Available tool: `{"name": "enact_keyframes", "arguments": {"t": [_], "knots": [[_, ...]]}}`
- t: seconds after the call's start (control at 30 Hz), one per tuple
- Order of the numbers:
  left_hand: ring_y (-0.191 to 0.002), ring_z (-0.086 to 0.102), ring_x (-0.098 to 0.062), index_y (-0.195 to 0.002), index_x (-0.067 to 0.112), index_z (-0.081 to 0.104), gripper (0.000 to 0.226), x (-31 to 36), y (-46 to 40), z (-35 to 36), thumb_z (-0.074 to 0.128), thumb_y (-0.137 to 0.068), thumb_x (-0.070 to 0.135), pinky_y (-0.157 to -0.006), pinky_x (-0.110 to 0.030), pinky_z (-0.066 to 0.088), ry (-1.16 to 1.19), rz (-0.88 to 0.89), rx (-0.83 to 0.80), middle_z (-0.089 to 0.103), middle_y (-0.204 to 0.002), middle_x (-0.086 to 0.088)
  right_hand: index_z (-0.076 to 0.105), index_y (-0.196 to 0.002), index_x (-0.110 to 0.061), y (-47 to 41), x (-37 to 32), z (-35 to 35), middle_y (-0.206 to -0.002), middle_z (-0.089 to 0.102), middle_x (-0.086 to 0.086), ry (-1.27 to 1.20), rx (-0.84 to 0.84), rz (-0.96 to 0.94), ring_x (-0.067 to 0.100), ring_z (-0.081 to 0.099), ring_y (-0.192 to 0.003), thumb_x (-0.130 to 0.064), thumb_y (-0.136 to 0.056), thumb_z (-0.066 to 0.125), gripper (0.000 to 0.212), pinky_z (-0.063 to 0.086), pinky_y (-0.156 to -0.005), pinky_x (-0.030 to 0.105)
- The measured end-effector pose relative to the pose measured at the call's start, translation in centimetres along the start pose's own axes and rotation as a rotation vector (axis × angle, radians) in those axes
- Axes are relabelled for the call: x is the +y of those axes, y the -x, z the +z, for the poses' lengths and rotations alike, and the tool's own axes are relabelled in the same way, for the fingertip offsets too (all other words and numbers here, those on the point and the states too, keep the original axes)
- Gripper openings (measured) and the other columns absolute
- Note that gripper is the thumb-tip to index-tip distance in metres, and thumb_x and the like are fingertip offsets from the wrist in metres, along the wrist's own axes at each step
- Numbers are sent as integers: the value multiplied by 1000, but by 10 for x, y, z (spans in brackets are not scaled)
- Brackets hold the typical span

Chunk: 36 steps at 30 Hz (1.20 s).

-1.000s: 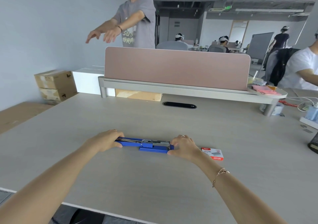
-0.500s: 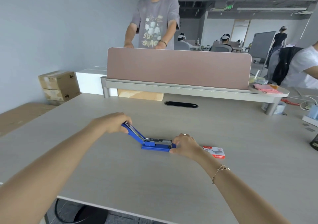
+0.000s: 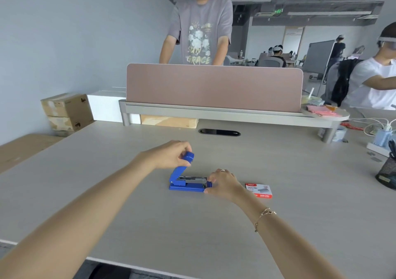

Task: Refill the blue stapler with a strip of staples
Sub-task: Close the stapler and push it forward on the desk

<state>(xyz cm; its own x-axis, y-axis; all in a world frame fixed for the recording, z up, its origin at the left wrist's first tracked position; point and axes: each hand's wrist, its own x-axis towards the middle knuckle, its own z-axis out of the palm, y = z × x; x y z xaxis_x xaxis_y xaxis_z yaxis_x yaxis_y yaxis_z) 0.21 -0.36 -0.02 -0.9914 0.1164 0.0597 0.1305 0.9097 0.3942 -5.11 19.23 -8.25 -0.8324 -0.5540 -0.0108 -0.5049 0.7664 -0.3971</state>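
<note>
Head view: blue stapler (image 3: 188,185) at table (image 3: 150,225) centre, cover swung partway up, pinched by left hand (image 3: 171,155); right hand (image 3: 222,184) steadies its 3 o'clock end; staple box (image 3: 260,190) at 3 o'clock; whether a strip is loaded cannot be told.

— Stapler's condition?
— Blue stapler (image 3: 188,182): base flat, lid raised steeply, its tip pinched by the left hand (image 3: 171,155); right hand (image 3: 222,184) steadies the front.
— Staples?
— Red-and-white staple box (image 3: 260,190), shut, just right of that hand.
</note>
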Motion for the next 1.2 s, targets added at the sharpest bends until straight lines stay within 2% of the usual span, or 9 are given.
{"name": "enact_keyframes", "arguments": {"t": [0.17, 0.3, 0.47, 0.63, 0.73, 0.87, 1.0, 1.2], "knots": [[-88, 53, -11, -104, 21, 57, 24, 4, -9, 32, 65, -84, 31, -83, -25, 45, 0, 26, -5, 53, -100, 4, 64, -108, -16, 1, 2, 1, -118, 58, 9, 17, -4, -9, 29, 49, -113, -35, -77, 63, 36, 36, -98, 35], [-93, 58, -15, -106, 21, 60, 25, 0, -9, 41, 66, -84, 31, -87, -30, 50, 29, 2, -35, 56, -102, 4, 65, -103, -19, 1, 4, 0, -115, 58, 9, 22, -16, -26, 29, 49, -112, -36, -78, 62, 31, 36, -96, 35], [-85, 59, -10, -104, 22, 64, 23, -9, -7, 42, 70, -83, 30, -82, -26, 51, 44, -10, -55, 61, -98, 6, 65, -98, -15, 1, 6, 0, -108, 59, 9, 15, -22, -49, 28, 50, -107, -35, -78, 60, 29, 35, -93, 34], [-92, 62, -8, -106, 20, 67, 25, -17, -2, 41, 70, -83, 29, -88, -28, 53, 49, -46, -90, 63, -101, 4, 65, -95, -13, 3, 5, -1, -94, 52, 4, 27, -6, -63, 29, 51, -106, -33, -78, 60, 27, 35, -93, 33], [-91, 62, -6, -103, 22, 67, 21, -19, -2, 41, 69, -83, 29, -89, -29, 54, 45, -41, -94, 62, -100, 7, 65, -96, -12, 4, 5, 0, -97, 55, 6, 24, 7, -66, 31, 51, -106, -32, -78, 60, 27, 36, -92, 34], [-89, 62, -6, -104, 24, 67, 22, -19, -2, 40, 69, -83, 29, -86, -28, 54, 21, -37, -120, 63, -100, 6, 64, -102, -13, 5, 4, -1, -113, 59, 11, 29, -18, -54, 31, 48, -112, -33, -80, 60, 30, 35, -98, 36], [-84, 61, -5, -108, 19, 68, 24, -19, -1, 40, 68, -84, 24, -78, -19, 51, 24, -40, -139, 65, -98, 6, 62, -103, -11, 2, 1, -8, -111, 64, 10, 4, -23, -44, 30, 48, -112, -35, -81, 61, 33, 36, -97, 36], [-86, 66, -10, -107, 17, 70, 24, -21, -2, 41, 69, -83, 22, -75, -17, 50, 50, -64, -138, 71, -98, 2, 61, -113, -13, 1, -10, -21, -113, 66, 8, -133, 79, -101, 26, 53, -110, -31, -82, 62, 36, 40, -98, 36]]}}
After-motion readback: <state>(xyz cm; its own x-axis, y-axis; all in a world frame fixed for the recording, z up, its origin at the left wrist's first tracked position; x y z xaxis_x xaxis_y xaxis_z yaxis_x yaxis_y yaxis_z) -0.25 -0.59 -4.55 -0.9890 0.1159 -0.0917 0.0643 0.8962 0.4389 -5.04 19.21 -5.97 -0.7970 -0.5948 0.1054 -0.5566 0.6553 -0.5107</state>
